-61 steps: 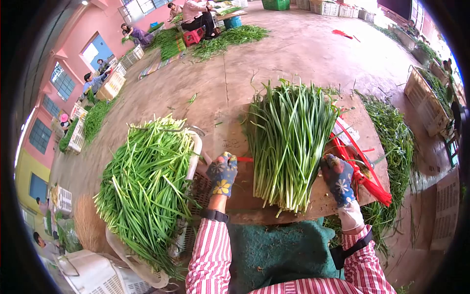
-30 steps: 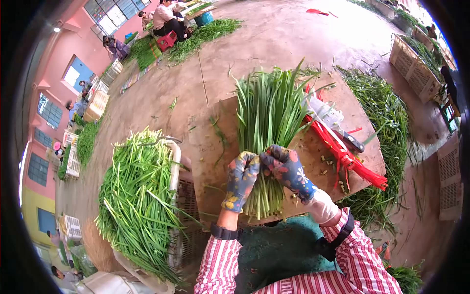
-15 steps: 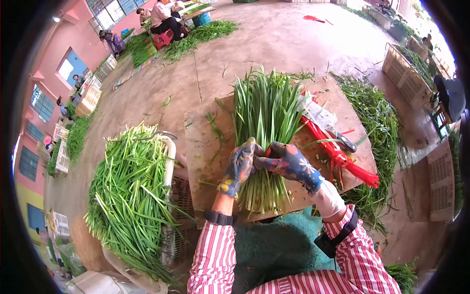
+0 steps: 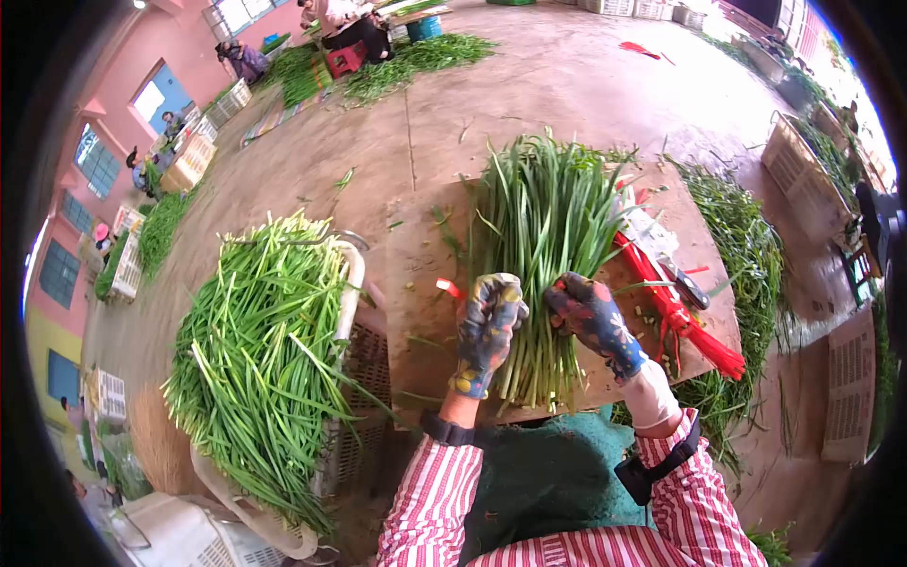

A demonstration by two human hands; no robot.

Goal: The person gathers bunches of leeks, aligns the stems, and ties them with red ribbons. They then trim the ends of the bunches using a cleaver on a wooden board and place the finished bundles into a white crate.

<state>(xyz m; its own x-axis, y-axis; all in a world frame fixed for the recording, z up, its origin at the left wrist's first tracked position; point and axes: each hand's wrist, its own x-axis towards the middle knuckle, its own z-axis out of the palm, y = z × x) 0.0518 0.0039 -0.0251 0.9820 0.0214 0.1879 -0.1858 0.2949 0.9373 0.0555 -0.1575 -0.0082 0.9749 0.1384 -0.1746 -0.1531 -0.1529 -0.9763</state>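
Note:
A bundle of garlic chives (image 4: 548, 217) lies on a wooden board (image 4: 425, 350), leaf tips pointing away and stems toward me. My left hand (image 4: 487, 326), in a patterned glove, is closed at the bundle's left side. A red strip end (image 4: 449, 286) sticks out left of that fist. On the other side my right hand (image 4: 597, 321), gloved alike, has its fingers curled against the stems; what they pinch is hidden. Red ties (image 4: 675, 317) lie in a bunch on the board's right, beside a dark-handled tool (image 4: 690, 285).
A white crate (image 4: 351, 293) heaped with loose chives (image 4: 265, 359) stands at my left. Cut leaves (image 4: 742, 246) pile up along the board's right. Farther off are more crates (image 4: 803, 175), a red stool (image 4: 346, 60) and several people at work.
My hands were together at the front of the bundle; they have parted to its two sides. The red strip end now shows left of my left fist. The view has shifted slightly.

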